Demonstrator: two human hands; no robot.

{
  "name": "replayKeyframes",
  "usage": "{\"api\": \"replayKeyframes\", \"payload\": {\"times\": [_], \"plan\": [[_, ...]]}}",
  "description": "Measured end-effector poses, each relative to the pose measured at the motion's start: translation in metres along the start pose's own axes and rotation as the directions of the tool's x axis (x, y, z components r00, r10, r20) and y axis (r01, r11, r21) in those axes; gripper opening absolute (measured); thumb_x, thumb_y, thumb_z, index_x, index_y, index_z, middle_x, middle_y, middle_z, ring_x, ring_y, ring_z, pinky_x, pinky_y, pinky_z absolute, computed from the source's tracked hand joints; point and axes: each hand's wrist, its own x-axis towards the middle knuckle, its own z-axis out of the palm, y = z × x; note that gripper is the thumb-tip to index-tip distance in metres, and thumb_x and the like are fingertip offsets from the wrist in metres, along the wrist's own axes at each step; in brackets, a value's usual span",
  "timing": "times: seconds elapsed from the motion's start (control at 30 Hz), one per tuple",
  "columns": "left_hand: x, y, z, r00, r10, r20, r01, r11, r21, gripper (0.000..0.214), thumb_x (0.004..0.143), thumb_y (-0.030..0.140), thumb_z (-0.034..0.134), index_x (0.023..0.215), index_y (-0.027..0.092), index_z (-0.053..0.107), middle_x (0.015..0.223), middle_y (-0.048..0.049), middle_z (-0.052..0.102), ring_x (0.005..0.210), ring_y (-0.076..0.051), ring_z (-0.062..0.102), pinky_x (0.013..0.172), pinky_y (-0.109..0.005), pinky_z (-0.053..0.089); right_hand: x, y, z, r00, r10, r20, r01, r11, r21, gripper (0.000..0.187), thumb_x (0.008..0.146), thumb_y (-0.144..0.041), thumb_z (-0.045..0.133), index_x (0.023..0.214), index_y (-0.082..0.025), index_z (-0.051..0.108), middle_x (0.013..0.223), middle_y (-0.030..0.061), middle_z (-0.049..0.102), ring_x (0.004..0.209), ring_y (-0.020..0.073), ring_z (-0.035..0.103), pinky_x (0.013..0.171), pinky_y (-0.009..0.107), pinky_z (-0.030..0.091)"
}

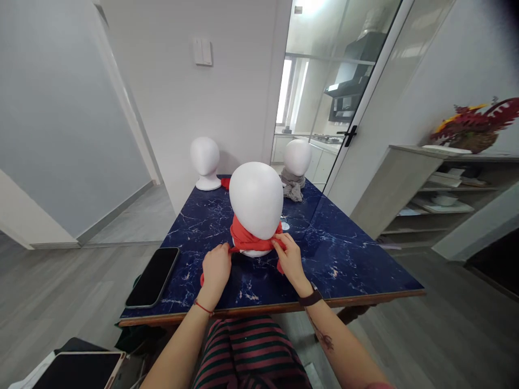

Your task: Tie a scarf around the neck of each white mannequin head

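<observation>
A white foam mannequin head [256,197] stands near the middle of the table, with a red scarf [248,237] wrapped around its neck. My left hand [216,267] is closed on one end of the scarf, left of the neck, and a bit of red cloth shows beside the fingers. On the other side, my right hand [288,256] pinches the scarf close to the front of the neck. Some red cloth hangs below that hand. The base of the head is partly covered by the scarf.
Behind stand a bare white mannequin head [205,158] and another white head [297,156] with a grey scarf [292,185] round its neck. A black-screened phone [153,277] lies at the left edge of the blue marbled table [344,259]. Shelves [438,189] stand to the right.
</observation>
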Motion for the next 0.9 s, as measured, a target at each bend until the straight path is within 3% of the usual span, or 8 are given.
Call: {"api": "replayKeyframes", "payload": {"times": [0.13, 0.27, 0.33, 0.4, 0.5, 0.63, 0.77, 0.9], "plan": [[0.000, -0.012, -0.020, 0.994, -0.101, 0.046, 0.086, 0.964, 0.252, 0.023, 0.086, 0.018, 0.040, 0.085, 0.015, 0.063, 0.086, -0.0137, 0.068, 0.082, -0.026, 0.066, 0.070, -0.033, 0.044, 0.001, 0.006, 0.001, 0.996, 0.020, -0.087, -0.026, 0.997, -0.072, 0.020, 0.087, -0.026, 0.050, 0.094, -0.020, 0.068, 0.097, 0.0072, 0.063, 0.097, 0.0227, 0.053, 0.089, 0.038, 0.041], [-0.003, -0.007, -0.015, 0.979, -0.091, 0.185, 0.113, 0.987, -0.110, 0.020, 0.083, 0.028, 0.049, 0.075, 0.016, 0.063, 0.077, -0.0098, 0.068, 0.076, -0.023, 0.065, 0.066, -0.030, 0.043, -0.004, 0.003, 0.006, 0.993, 0.057, -0.102, -0.057, 0.998, 0.011, 0.021, 0.088, -0.026, 0.049, 0.096, -0.019, 0.067, 0.096, 0.0066, 0.063, 0.091, 0.0201, 0.057, 0.084, 0.034, 0.044], [-0.006, 0.005, -0.002, 0.962, -0.009, 0.274, 0.144, 0.867, -0.478, 0.022, 0.080, 0.034, 0.053, 0.068, 0.016, 0.060, 0.069, -0.0064, 0.066, 0.068, -0.020, 0.063, 0.062, -0.028, 0.043, -0.009, -0.002, 0.010, 0.995, 0.062, -0.074, -0.059, 0.997, 0.048, 0.019, 0.088, -0.026, 0.050, 0.095, -0.019, 0.067, 0.091, 0.0054, 0.062, 0.086, 0.0186, 0.058, 0.080, 0.031, 0.044], [-0.009, 0.020, 0.014, 0.938, 0.031, 0.346, 0.250, 0.633, -0.733, 0.025, 0.077, 0.038, 0.056, 0.065, 0.016, 0.056, 0.062, -0.0033, 0.063, 0.060, -0.017, 0.060, 0.059, -0.027, 0.044, -0.013, -0.008, 0.013, 0.996, 0.069, -0.054, -0.065, 0.996, 0.063, 0.017, 0.088, -0.026, 0.051, 0.093, -0.019, 0.066, 0.089, 0.0047, 0.062, 0.085, 0.0180, 0.058, 0.079, 0.030, 0.044], [-0.013, 0.036, 0.030, 0.901, 0.043, 0.432, 0.371, 0.441, -0.817, 0.028, 0.075, 0.041, 0.058, 0.063, 0.016, 0.054, 0.058, -0.0016, 0.061, 0.056, -0.014, 0.060, 0.059, -0.027, 0.048, -0.020, -0.015, 0.015, 0.996, 0.086, -0.029, -0.083, 0.994, 0.070, 0.015, 0.087, -0.028, 0.054, 0.092, -0.019, 0.065, 0.092, 0.0046, 0.062, 0.088, 0.0181, 0.058, 0.082, 0.031, 0.045], [-0.014, 0.027, 0.021, 0.868, 0.084, 0.490, 0.395, 0.480, -0.783, 0.033, 0.071, 0.045, 0.064, 0.063, 0.014, 0.059, 0.056, -0.0030, 0.063, 0.052, -0.014, 0.061, 0.057, -0.026, 0.049, -0.028, -0.020, 0.006, 0.995, 0.095, 0.023, -0.096, 0.990, 0.103, 0.018, 0.085, -0.033, 0.059, 0.097, -0.020, 0.063, 0.100, 0.0055, 0.062, 0.096, 0.0195, 0.058, 0.089, 0.034, 0.045], [-0.009, -0.005, -0.006, 0.779, 0.191, 0.597, 0.345, 0.664, -0.664, 0.034, 0.075, 0.045, 0.062, 0.073, 0.011, 0.066, 0.065, -0.0049, 0.068, 0.054, -0.015, 0.063, 0.056, -0.025, 0.050, -0.033, -0.009, -0.013, 0.976, 0.192, -0.104, -0.169, 0.965, 0.199, 0.031, 0.088, -0.038, 0.051, 0.113, -0.021, 0.057, 0.118, 0.0083, 0.059, 0.110, 0.0207, 0.054, 0.097, 0.039, 0.043], [0.005, -0.023, -0.016, 0.909, -0.028, 0.416, 0.312, 0.708, -0.633, 0.030, 0.074, 0.022, 0.063, 0.103, 0.011, 0.059, 0.068, -0.0015, 0.067, 0.055, -0.016, 0.065, 0.057, -0.026, 0.052, -0.020, 0.021, -0.025, 0.930, 0.354, -0.103, -0.307, 0.897, 0.318, 0.042, 0.088, -0.043, 0.045, 0.121, -0.019, 0.052, 0.121, 0.0126, 0.057, 0.108, 0.0228, 0.057, 0.089, 0.042, 0.050]]}}
